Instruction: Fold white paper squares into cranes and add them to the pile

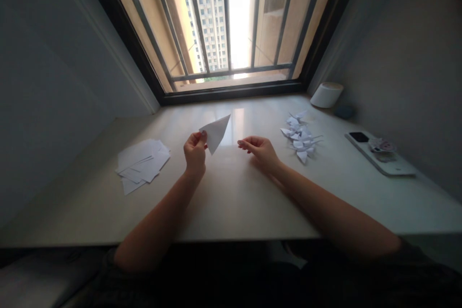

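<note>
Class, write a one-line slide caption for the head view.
Left grip holding pointed white paper between loose sheets and a cluster of folded paper shapes.

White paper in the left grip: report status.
Left grip pinching white paper. Right grip apart, nothing visible in it. Paper sharply pointed. Nothing seen between paper and right grip.

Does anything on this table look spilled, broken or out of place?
Nothing looks spilled or broken. The paper stack beyond the left hand is untidy, its sheets fanned at odd angles. The white cylinder near the window frame seems to lean, but the view slants the frame too, so I cannot tell.
</note>
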### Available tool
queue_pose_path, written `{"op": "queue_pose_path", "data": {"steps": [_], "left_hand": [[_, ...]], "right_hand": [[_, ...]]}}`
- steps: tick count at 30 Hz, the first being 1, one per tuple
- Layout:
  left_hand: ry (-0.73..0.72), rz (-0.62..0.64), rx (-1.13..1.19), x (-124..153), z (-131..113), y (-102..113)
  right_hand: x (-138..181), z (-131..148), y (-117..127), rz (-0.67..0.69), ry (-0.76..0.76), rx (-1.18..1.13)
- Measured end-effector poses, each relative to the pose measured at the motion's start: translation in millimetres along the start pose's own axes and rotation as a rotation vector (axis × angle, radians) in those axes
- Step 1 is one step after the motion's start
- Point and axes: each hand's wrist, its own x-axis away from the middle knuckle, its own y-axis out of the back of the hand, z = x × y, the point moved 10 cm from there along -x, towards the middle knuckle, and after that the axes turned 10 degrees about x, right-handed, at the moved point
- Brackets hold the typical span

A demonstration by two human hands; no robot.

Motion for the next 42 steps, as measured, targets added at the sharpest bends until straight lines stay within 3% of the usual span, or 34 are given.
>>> {"op": "queue_pose_path", "data": {"steps": [6,10,21,26,32,42], "left_hand": [[0.038,0.122,-0.012,19,10,-23],[0.073,0.197,-0.021,30,18,-36],[0.098,0.209,-0.022,26,22,-33],[0.178,0.322,0.058,28,28,-46],[0.183,0.497,-0.113,42,28,-61],[0.190,0.560,-0.229,43,33,-61]], "right_hand": [[7,6,-19,0.089,0.025,0.011],[7,5,-16,0.053,0.018,0.058],[7,0,-16,0.071,-0.031,0.011],[8,2,-12,0.036,-0.031,-0.055],[8,-2,-6,-0.038,-0.063,-0.141],[10,-4,-8,-0.047,-0.105,-0.189]]}}
